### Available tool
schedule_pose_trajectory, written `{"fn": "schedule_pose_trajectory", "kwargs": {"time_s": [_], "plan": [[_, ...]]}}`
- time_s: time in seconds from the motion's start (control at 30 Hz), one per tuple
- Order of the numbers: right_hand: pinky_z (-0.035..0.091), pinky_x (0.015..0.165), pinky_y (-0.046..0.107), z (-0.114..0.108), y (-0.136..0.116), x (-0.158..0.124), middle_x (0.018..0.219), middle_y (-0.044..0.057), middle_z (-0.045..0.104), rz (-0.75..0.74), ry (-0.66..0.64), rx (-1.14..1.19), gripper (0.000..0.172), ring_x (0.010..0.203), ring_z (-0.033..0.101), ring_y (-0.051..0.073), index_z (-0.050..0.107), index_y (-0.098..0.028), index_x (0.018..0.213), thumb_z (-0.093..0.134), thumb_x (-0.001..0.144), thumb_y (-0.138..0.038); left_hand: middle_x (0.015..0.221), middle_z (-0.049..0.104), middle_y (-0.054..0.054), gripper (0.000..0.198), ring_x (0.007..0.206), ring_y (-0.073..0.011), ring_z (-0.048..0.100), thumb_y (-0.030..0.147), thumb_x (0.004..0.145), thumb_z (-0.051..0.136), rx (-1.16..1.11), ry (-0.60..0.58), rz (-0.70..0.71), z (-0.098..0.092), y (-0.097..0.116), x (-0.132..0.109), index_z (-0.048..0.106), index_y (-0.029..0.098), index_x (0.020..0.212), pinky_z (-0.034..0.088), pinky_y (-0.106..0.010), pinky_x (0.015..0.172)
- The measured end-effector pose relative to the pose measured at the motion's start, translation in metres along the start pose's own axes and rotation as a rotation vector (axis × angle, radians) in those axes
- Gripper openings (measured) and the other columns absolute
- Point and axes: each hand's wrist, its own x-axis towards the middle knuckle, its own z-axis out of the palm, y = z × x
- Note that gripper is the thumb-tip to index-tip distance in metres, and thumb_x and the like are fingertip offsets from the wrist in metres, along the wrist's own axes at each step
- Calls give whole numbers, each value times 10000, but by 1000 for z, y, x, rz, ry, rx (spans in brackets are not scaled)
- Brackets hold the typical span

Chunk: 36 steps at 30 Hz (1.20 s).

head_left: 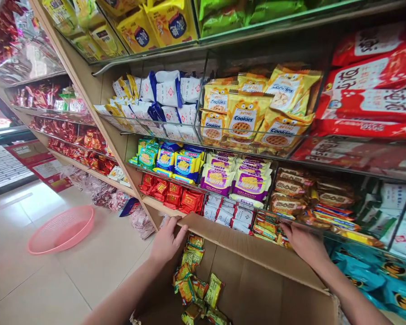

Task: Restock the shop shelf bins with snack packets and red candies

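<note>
A brown cardboard box [257,275] stands open below me, against a shop shelf. Several small yellow-green snack packets [196,280] lie in its bottom. My left hand [167,239] grips the box's far left corner, thumb inside, fingers over the edge. My right hand [302,241] is closed on the far rim of the box at the right, next to small packets in the lowest shelf bin.
Slanted glass-fronted shelves [223,135] hold cookie bags [246,115], white-blue packs [169,97], purple soda biscuit packs [237,178] and red packets [176,194]. A pink plastic basket [62,228] lies on the tiled floor at the left. Blue bags [375,275] fill the bin at the right.
</note>
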Motion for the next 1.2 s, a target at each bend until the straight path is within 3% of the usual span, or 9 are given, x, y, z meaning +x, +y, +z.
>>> {"fn": "schedule_pose_trajectory", "kwargs": {"time_s": [0.2,0.43,0.67,0.8,0.97,1.07,1.2], "plan": [[407,622,342,-1,6,1,734,161,646,-23,-149,-209,374,679,612,256,626,-114,786,288,853,-260,1011,563,-68,347,969,-230,537,441,826,369,26,30,15,1,0,6,479,209,1060,420,-348,815],[420,628,326,-6,6,12,765,172,654,199,-333,-170,389,678,616,235,647,-90,852,307,846,-278,1006,561,-83,390,970,-242,529,464,828,345,61,26,33,5,2,11,474,195,1079,412,-345,812],[370,715,433,4,8,0,827,211,622,262,-116,-128,374,838,558,323,631,-57,878,347,826,-294,1010,573,-84,406,958,-244,536,467,835,328,106,37,16,8,5,10,478,190,1090,412,-329,783],[351,723,440,5,15,-9,822,235,601,266,-74,-146,357,855,526,335,626,-38,836,324,824,-229,1009,577,-88,403,963,-243,530,456,838,325,114,46,35,8,5,11,484,177,1081,403,-323,783],[341,775,444,3,22,-16,1066,231,528,216,63,-145,365,1002,445,350,487,-75,1128,350,820,-215,1003,580,-87,410,962,-241,524,461,841,315,131,51,30,9,7,11,486,175,1081,398,-318,776],[354,788,426,7,27,-19,1002,218,553,181,69,-89,383,966,470,319,437,-54,1151,369,819,-233,1002,582,-83,410,956,-237,526,466,842,312,140,58,28,9,7,11,485,180,1079,399,-314,769],[396,782,388,14,35,-26,945,172,577,35,143,51,306,906,507,264,485,-93,1069,337,840,-233,1025,586,-79,408,977,-241,525,474,841,311,150,58,28,9,7,11,483,191,1079,399,-317,776]]}}
